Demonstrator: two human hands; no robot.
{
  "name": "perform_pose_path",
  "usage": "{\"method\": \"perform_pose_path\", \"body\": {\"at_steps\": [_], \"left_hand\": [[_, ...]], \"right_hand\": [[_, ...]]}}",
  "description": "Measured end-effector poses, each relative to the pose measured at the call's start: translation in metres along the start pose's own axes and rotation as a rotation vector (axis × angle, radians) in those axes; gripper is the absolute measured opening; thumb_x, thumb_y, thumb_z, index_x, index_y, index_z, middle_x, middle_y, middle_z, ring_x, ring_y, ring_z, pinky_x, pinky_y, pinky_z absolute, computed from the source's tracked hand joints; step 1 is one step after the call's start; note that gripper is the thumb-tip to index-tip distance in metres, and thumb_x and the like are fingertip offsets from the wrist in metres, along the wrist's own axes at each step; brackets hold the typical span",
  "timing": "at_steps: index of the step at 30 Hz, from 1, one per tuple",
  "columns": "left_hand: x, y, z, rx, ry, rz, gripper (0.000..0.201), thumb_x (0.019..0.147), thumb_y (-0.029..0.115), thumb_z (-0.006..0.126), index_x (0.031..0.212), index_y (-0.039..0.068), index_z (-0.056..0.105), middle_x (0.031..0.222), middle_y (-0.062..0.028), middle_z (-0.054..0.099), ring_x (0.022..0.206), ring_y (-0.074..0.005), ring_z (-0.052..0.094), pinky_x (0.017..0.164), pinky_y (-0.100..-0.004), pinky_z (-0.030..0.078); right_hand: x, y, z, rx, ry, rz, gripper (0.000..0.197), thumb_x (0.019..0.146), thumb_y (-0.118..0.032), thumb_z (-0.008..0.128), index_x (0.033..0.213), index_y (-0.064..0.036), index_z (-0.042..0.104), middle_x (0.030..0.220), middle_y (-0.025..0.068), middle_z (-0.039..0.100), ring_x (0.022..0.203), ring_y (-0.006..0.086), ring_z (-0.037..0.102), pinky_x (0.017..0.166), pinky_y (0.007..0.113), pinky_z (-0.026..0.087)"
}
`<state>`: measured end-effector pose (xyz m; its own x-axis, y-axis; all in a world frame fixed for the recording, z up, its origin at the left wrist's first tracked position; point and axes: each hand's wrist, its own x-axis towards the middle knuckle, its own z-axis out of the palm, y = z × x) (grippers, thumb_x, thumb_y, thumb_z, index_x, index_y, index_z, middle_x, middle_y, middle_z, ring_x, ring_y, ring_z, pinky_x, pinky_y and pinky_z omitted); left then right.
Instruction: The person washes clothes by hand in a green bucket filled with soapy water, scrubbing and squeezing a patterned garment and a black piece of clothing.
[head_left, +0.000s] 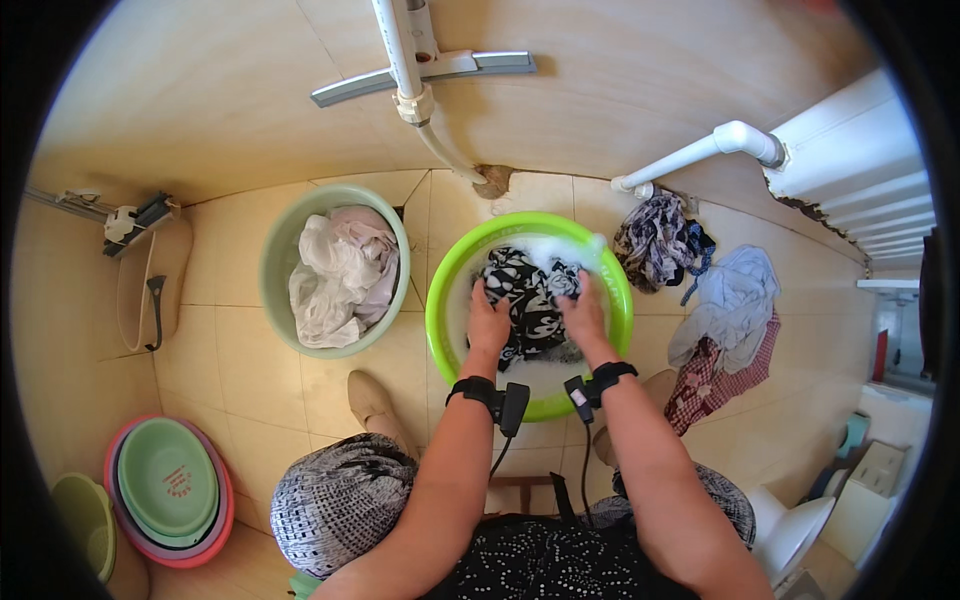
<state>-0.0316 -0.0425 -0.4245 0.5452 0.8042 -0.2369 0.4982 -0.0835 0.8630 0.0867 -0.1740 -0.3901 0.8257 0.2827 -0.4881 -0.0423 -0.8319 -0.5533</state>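
In front of me stands a bright green basin [438, 350] with soapy water in it. A black-and-white patterned garment [535, 305] lies partly in the water, and white suds [560, 250] gather along the far side. My left hand [488, 318] grips the garment's left edge, its fingers bent into the cloth. On the other side my right hand [584, 312] is closed around a bunched part of the same garment. Fingertips of both hands are partly hidden by fabric. Each wrist wears a black strap with a small device.
Left of the basin, a pale green tub [272, 280] holds white laundry [340, 270]. Dark patterned cloth [655, 240], a light blue garment [735, 300] and red checked cloth [725, 375] lie on the tiles at right. Stacked basins [168, 475] stand lower left; a white pipe [690, 160] runs along the wall.
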Motion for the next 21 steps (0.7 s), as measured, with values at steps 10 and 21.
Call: {"method": "perform_pose_path", "body": {"at_steps": [10,21], "left_hand": [[0.013,0.017,-0.003,-0.598,-0.105,-0.586,0.048,0.074,0.014,0.066,0.117,0.002,0.052,0.106,-0.0144,0.062,0.097,-0.0292,0.060,0.087,-0.0406,0.048],[0.006,0.026,-0.014,-1.549,-0.449,-0.830,0.037,0.091,0.041,0.055,0.108,0.009,0.061,0.094,-0.0077,0.068,0.078,-0.0218,0.066,0.072,-0.0343,0.056]], "right_hand": [[0.029,0.030,0.014,-0.112,0.162,-0.099,0.067,0.068,-0.026,0.078,0.123,0.0005,0.049,0.122,0.0226,0.055,0.114,0.0332,0.053,0.094,0.041,0.043],[-0.054,-0.095,-0.028,0.084,-0.525,-0.481,0.030,0.074,-0.019,0.069,0.096,0.0006,0.061,0.082,0.0112,0.066,0.077,0.0189,0.064,0.072,0.035,0.051]]}}
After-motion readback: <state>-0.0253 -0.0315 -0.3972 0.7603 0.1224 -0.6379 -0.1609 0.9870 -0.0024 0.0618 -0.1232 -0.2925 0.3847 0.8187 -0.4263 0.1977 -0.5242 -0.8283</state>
